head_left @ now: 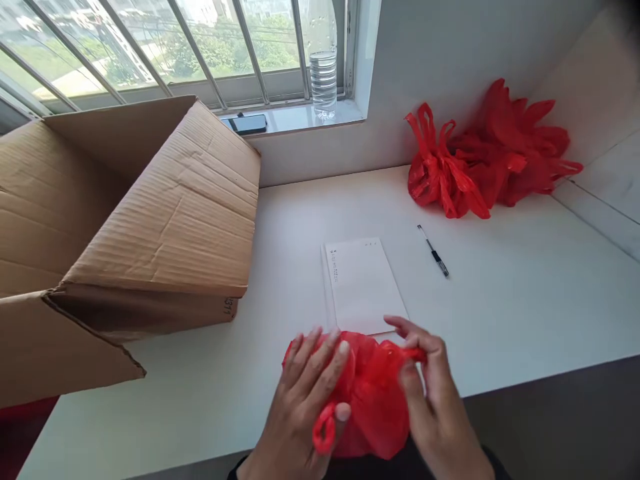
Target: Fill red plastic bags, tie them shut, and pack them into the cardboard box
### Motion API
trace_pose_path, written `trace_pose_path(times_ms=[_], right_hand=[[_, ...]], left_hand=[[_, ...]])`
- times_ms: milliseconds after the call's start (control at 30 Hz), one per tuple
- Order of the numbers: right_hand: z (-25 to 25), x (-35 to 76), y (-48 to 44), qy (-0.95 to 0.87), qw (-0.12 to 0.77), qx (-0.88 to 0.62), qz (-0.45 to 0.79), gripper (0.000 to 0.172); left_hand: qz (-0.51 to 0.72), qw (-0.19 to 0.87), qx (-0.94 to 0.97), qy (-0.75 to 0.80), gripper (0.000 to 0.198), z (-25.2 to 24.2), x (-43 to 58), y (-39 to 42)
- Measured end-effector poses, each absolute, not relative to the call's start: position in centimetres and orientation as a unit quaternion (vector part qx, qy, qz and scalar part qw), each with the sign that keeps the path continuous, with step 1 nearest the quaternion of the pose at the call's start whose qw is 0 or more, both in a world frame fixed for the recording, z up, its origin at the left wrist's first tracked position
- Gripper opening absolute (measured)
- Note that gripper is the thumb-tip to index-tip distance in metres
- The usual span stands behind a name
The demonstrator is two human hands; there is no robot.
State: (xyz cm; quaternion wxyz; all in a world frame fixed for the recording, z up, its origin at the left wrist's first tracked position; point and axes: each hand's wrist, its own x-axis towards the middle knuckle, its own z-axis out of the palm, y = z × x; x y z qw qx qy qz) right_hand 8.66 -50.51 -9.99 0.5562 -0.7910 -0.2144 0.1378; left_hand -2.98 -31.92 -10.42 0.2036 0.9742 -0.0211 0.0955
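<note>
The right hand (435, 387) pinches a gathered end of a red plastic bag (377, 400) between its thumb and fingers, a narrow grip with the index finger raised clear. The left hand (303, 400) lies over the other side of the bag, fingers spread across it; a small red loop (324, 430) pokes out beside its thumb, and I cannot tell how firmly that hand holds. Both hands are blurred. The bag is at the near side of the white notebook (367, 287), just before its near edge; whether it touches the table (505, 313) cannot be told. To the right of the notebook, a pen (433, 252) lies at a slant. Beyond the pen, to the notebook's far right, a heap of red bags (505, 153) rests against the wall (460, 53). Left of the notebook stands an open cardboard box (190, 193), its flaps spread. Beyond the notebook, on the windowsill (300, 123), are a phone (247, 124), lying flat, and an upright clear bottle (324, 87), partly filled.
</note>
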Motion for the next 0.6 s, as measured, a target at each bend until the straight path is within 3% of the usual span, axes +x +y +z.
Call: trace_pose_path(times_ms=[167,433,600], right_hand=[[-14.4,5.9,-49.0,-0.369,0.465,-0.804,0.016,0.018],[-16.3,7.3,-49.5,-0.422,0.358,-0.833,-0.003,0.025],[-18.2,7.5,-49.7,-0.448,0.343,-0.825,-0.040,0.028]], left_hand=[[0.056,0.135,0.989,-0.040,0.067,-12.4,-1.6,-33.0],[0.075,0.109,0.991,-0.019,0.063,-13.2,-1.3,-33.5],[0.083,0.106,0.991,-0.011,0.062,-13.7,-1.2,-33.7]])
